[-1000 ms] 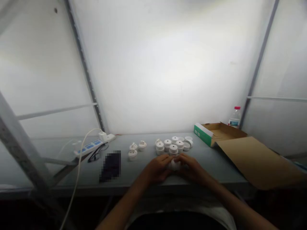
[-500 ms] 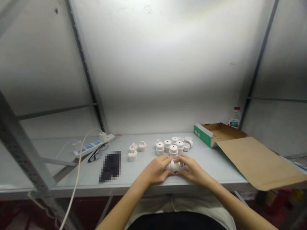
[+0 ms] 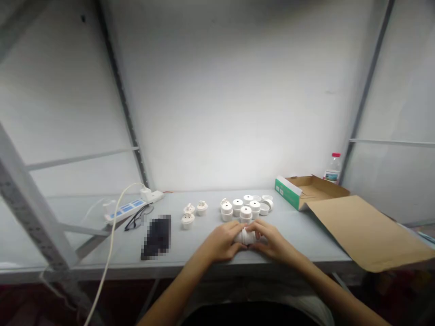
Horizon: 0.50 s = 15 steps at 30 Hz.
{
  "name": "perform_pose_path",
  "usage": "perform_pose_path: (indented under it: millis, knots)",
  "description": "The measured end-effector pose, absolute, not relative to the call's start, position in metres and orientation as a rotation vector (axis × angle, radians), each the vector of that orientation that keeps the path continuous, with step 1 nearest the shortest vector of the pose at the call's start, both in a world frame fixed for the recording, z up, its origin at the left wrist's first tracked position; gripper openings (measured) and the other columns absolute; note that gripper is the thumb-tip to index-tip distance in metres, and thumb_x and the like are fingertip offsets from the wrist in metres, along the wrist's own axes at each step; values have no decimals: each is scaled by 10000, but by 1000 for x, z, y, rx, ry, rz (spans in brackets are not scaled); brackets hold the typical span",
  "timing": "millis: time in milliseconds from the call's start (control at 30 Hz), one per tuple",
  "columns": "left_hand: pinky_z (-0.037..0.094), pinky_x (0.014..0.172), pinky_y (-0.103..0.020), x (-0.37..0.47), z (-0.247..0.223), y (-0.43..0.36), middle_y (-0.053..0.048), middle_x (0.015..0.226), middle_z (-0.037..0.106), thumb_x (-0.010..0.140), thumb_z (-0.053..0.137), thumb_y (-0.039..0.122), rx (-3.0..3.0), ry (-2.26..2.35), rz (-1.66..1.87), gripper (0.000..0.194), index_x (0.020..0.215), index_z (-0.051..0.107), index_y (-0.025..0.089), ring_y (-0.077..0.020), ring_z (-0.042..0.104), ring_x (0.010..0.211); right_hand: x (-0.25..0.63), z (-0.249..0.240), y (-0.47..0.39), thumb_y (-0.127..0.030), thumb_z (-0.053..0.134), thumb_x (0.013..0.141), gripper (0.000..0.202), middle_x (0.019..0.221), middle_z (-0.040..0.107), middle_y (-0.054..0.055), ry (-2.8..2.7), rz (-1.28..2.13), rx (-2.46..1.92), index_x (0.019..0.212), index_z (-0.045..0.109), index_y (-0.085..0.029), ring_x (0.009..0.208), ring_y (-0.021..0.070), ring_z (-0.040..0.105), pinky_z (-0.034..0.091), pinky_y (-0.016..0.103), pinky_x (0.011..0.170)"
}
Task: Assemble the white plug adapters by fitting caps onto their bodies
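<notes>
My left hand [image 3: 224, 241] and my right hand [image 3: 271, 238] meet near the table's front edge, both closed on one white round plastic housing [image 3: 244, 237]. It lies on its side between them, with a ridge around its middle. Fingers cover both of its ends. Just beyond my hands stand several similar white housings [image 3: 237, 206] with a small dark hole on top. Open white plastic cups [image 3: 263, 209] lie to their right. Farther left sit three white pieces [image 3: 188, 220] with slotted, socket-like tops, and another [image 3: 224, 202] is behind the group.
A power strip [image 3: 127, 211] with a white cable [image 3: 111, 244], glasses [image 3: 137, 216] and a blurred-out dark object [image 3: 158, 237] are at left. An open cardboard box [image 3: 288, 193] spreads its flap [image 3: 367, 231] over the right side. A bottle [image 3: 332, 170] stands behind it.
My right fingers have shifted slightly on the held housing, and less of its right end shows. My left hand stays nearly in place. The lighting on the back wall differs.
</notes>
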<state>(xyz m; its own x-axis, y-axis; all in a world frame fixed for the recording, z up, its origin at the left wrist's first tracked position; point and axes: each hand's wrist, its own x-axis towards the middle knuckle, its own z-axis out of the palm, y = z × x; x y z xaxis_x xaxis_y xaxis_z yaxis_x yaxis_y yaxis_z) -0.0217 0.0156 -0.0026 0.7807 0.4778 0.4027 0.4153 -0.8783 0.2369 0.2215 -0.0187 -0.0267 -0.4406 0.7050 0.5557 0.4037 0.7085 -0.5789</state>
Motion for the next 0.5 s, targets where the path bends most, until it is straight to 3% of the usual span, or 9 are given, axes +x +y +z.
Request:
perform_pose_path:
  millis: [500]
  knots:
    - [549, 1026, -453, -21, 0, 14, -120, 1307, 674, 906, 728, 257, 2799, 743, 653, 543, 1419, 551, 228, -317, 651, 1198, 221, -29, -17, -165, 707, 894, 331, 1011, 590, 21, -2111, 444, -854, 1195, 617, -269, 890, 216, 604, 513, 357, 847]
